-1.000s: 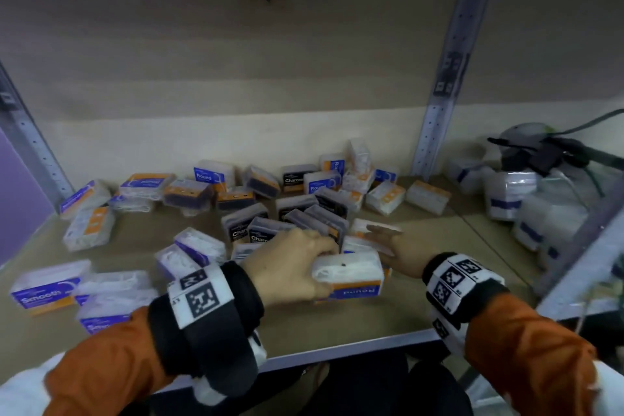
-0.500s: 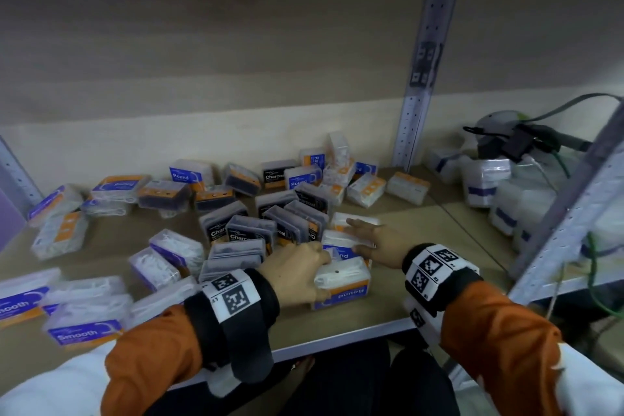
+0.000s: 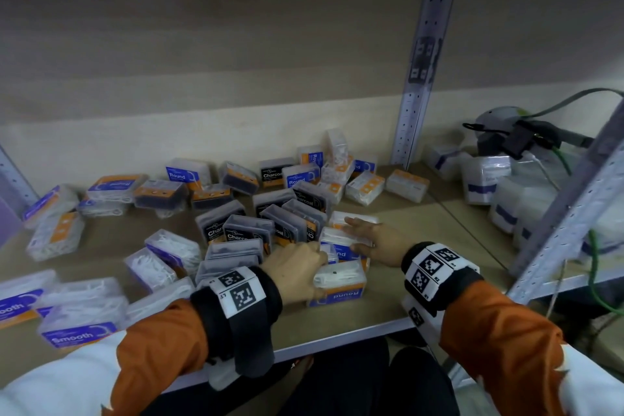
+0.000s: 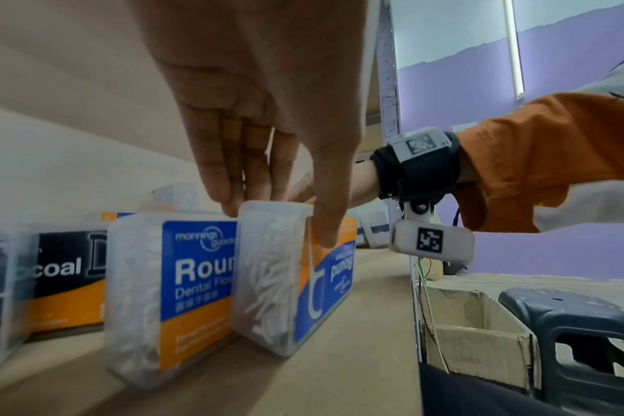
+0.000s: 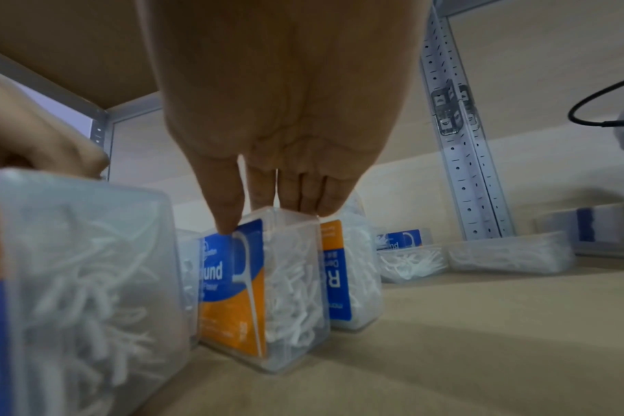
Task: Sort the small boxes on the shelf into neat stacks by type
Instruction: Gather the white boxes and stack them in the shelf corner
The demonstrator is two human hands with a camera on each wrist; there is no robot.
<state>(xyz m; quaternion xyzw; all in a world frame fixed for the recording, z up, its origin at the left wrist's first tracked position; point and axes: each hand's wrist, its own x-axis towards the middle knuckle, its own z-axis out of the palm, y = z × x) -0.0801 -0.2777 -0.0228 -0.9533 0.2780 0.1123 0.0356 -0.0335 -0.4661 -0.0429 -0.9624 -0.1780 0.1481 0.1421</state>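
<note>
Many small clear floss-pick boxes lie scattered on the wooden shelf (image 3: pixel 422 246), labelled Round, Charcoal and Smooth. My left hand (image 3: pixel 314 267) pinches a blue-and-orange Round box (image 3: pixel 341 285) standing near the front edge; in the left wrist view my left hand (image 4: pixel 278 222) has its thumb on the label of that Round box (image 4: pixel 292 281) and its fingers over the top. Just behind, my right hand (image 3: pixel 358 233) holds a second Round box (image 3: pixel 337 236). In the right wrist view my right hand (image 5: pixel 264 216) has its thumb on the front face of that box (image 5: pixel 267 295).
Charcoal boxes (image 3: pixel 250 230) cluster behind my hands, and Smooth boxes (image 3: pixel 77 324) lie at the front left. A perforated metal upright (image 3: pixel 418 78) stands at the back right. Beyond it are white packs (image 3: pixel 483 176) and cables (image 3: pixel 594 263). A cardboard box (image 4: pixel 474 332) and a dark stool (image 4: pixel 570 337) sit below.
The head view has swung right, so the boxes sit further left in frame. Both hands keep hold of the same two Round boxes, and the front box now stands nearer the second one.
</note>
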